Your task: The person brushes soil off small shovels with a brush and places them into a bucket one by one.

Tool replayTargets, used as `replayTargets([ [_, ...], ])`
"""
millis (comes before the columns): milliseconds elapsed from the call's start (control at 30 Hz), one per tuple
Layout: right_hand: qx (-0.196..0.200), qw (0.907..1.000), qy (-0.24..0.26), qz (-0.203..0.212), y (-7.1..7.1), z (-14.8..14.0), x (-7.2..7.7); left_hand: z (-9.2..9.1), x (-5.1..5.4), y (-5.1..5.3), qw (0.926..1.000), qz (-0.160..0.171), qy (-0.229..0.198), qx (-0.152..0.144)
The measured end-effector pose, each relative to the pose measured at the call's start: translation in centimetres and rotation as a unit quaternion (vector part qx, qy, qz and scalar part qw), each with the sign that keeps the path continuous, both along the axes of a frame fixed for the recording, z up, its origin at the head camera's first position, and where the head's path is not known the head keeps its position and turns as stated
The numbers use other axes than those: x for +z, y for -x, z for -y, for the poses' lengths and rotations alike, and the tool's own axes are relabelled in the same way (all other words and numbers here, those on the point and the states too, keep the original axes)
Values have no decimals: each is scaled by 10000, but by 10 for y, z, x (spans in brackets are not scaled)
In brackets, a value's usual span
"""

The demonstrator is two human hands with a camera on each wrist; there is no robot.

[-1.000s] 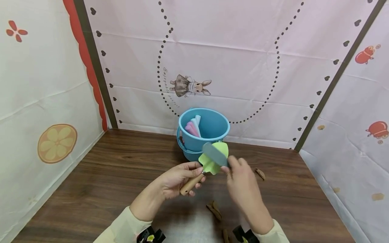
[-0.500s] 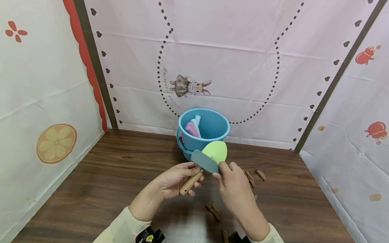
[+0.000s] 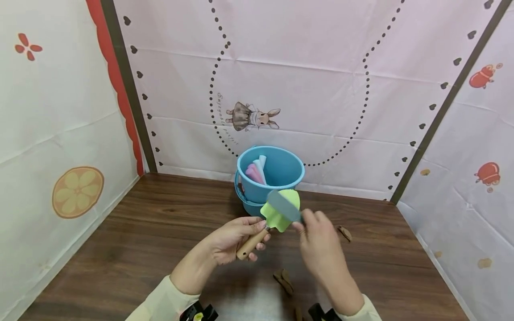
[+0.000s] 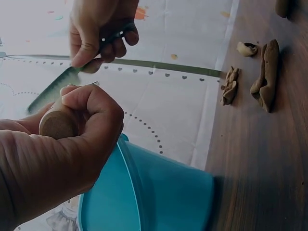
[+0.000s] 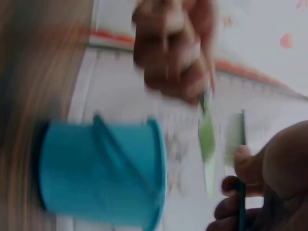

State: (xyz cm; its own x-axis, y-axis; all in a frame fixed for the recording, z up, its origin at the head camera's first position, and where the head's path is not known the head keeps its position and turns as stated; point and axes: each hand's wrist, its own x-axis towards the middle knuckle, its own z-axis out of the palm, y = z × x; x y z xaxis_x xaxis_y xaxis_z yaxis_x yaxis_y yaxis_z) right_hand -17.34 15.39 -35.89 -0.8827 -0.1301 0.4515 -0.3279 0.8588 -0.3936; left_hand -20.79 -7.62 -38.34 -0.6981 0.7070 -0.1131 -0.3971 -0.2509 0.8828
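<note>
My left hand [image 3: 237, 238] grips the wooden handle of a small trowel [image 3: 279, 217], its light green blade pointing up and away. In the left wrist view the end of that handle [image 4: 58, 124] shows inside the curled fingers. With my right hand [image 3: 323, 249] I hold a flat grey-blue brush [image 3: 283, 205] across the trowel blade. The right wrist view is blurred, but a pale bristle-like strip runs along the brush's dark back. Whether the brush touches the blade cannot be told.
Behind the hands stands a blue bucket [image 3: 295, 183] against the printed cloth wall, with pink and pale blue pieces [image 3: 257, 170] inside. Brown clay-like scraps [image 3: 283, 281] lie on the wooden table [image 3: 168, 223]; several more [image 4: 267, 77] appear in the left wrist view.
The brush in my right hand swept toward the lower left over the trowel, then back to the upper right. The left hand keeps the trowel nearly still.
</note>
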Motion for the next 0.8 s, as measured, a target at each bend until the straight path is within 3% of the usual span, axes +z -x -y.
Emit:
replayTargets([
  [133,301,9990,-264,202,-8,14,-4,2,0,-1,10000,32,-14,52],
  [333,-449,9988,-105,-142,8,-4,-5,1,2,-1,9998,-137,114,22],
  [500,-1020,9947,38,-154,19,-28,-2,0,3,-1,9998,-165,91,-80],
  [800,-1136,9931,244,173,23,-38,3,2,4,-1,9998,-66,-21,-200],
])
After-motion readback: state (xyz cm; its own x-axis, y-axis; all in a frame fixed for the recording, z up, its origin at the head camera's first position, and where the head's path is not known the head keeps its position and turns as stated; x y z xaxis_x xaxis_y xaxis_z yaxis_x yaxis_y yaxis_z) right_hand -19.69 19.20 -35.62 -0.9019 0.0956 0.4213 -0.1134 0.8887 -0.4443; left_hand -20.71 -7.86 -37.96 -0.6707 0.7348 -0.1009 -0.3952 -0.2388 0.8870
